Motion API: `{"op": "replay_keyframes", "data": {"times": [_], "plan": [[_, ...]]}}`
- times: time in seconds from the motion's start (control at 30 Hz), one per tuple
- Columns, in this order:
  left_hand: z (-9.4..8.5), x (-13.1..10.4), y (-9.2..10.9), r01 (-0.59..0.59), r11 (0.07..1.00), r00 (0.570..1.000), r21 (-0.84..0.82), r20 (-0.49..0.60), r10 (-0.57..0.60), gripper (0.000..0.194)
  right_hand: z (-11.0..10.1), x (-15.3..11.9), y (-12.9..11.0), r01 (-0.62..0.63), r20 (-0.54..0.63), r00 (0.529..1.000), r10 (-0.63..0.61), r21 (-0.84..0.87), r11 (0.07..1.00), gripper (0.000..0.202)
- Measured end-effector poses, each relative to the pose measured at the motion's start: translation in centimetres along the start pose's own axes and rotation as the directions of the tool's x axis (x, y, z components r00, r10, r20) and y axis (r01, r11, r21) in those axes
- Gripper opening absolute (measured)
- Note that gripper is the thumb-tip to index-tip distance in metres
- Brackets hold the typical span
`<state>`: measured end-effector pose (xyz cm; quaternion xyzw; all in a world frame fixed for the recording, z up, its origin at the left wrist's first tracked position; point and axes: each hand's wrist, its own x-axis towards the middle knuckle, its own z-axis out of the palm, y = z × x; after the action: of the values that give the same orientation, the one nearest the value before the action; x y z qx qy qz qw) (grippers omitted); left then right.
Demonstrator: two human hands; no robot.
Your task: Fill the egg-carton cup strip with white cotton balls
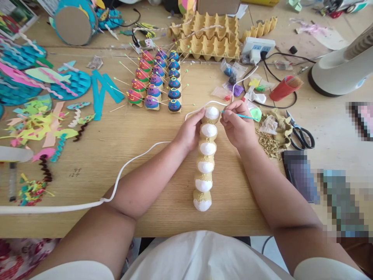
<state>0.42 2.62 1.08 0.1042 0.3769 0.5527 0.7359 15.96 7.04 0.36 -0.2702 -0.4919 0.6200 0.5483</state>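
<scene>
Holding an egg-carton strip (pixel 205 159) at its far end, both hands at work.
We steady the top cup with our left hand (pixel 189 130), fingers (pixel 200 114) curled against it; our right hand (pixel 237 126) pinches a thin teal stick (pixel 241 116), tip at that white cup. Strip lies lengthwise on the wooden surface (pixel 140 155), painted cup figures (pixel 155 83) beyond.

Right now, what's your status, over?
Left hand steadies the egg-carton strip of white domes. Right hand pinches a thin turquoise stick. White cord alongside.
</scene>
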Motion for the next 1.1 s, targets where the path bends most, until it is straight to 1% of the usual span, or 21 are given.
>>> {"op": "replay_keyframes", "data": {"times": [0.07,0.13,0.2,0.27,0.33,0.43,0.53,0.6,0.73,0.8,0.9,1.03,1.1], "plan": [[-0.3,0.2,0.2,0.025,1.000,1.000,-0.015,0.009,-0.025,0.034,-0.1,0.0,-0.3,-0.048,0.029,0.998,0.047,0.047,0.998,0.046],[-0.7,0.5,0.4,0.052,0.998,0.998,-0.038,0.026,-0.051,0.038,-0.1,-0.1,-0.5,-0.092,0.065,0.994,0.088,0.053,0.994,0.049],[-1.1,0.7,0.5,0.065,0.996,0.997,-0.063,0.038,-0.063,0.040,0.0,-0.3,-0.6,-0.106,0.093,0.990,0.104,0.014,0.994,0.050],[-1.2,0.8,0.4,0.058,0.995,0.998,-0.081,0.039,-0.055,0.040,0.2,-0.5,-0.5,-0.087,0.108,0.990,0.092,-0.052,0.995,0.051],[-1.2,0.7,0.3,0.052,0.994,0.998,-0.093,0.037,-0.049,0.038,0.5,-0.6,-0.3,-0.044,0.095,0.994,0.055,-0.115,0.992,0.051],[-0.9,0.4,0.3,0.076,0.991,0.997,-0.110,0.026,-0.073,0.036,0.6,-0.5,0.0,0.009,0.034,0.999,-0.004,-0.173,0.985,0.051],[-0.7,0.1,0.5,0.095,0.989,0.995,-0.115,0.012,-0.094,0.038,0.2,-0.3,0.1,0.009,-0.014,1.000,-0.012,-0.215,0.977,0.054],[-0.6,-0.1,0.6,0.090,0.990,0.996,-0.109,0.022,-0.088,0.039,0.0,-0.1,0.2,-0.011,-0.019,1.000,0.007,-0.200,0.980,0.058],[-0.3,-0.1,0.3,0.076,0.992,0.997,-0.104,0.042,-0.072,0.042,0.0,-0.2,0.0,-0.055,0.018,0.998,0.056,-0.065,0.996,0.061],[-0.1,0.0,0.1,0.074,0.992,0.997,-0.101,0.033,-0.071,0.042,0.2,-0.3,0.0,-0.066,0.040,0.997,0.068,-0.037,0.997,0.061],[0.1,-0.1,0.0,0.071,0.994,0.997,-0.088,0.024,-0.069,0.041,0.5,-0.4,0.0,-0.078,0.040,0.996,0.080,-0.048,0.996,0.062],[0.0,-0.3,0.1,0.069,0.997,0.996,-0.034,0.053,-0.067,0.035,0.7,-0.5,-0.1,-0.088,0.007,0.996,0.089,-0.069,0.994,0.062],[0.0,-0.3,0.1,0.046,0.999,0.997,-0.014,0.061,-0.045,0.032,0.7,-0.5,-0.1,-0.095,0.003,0.995,0.095,-0.069,0.993,0.062]]}}
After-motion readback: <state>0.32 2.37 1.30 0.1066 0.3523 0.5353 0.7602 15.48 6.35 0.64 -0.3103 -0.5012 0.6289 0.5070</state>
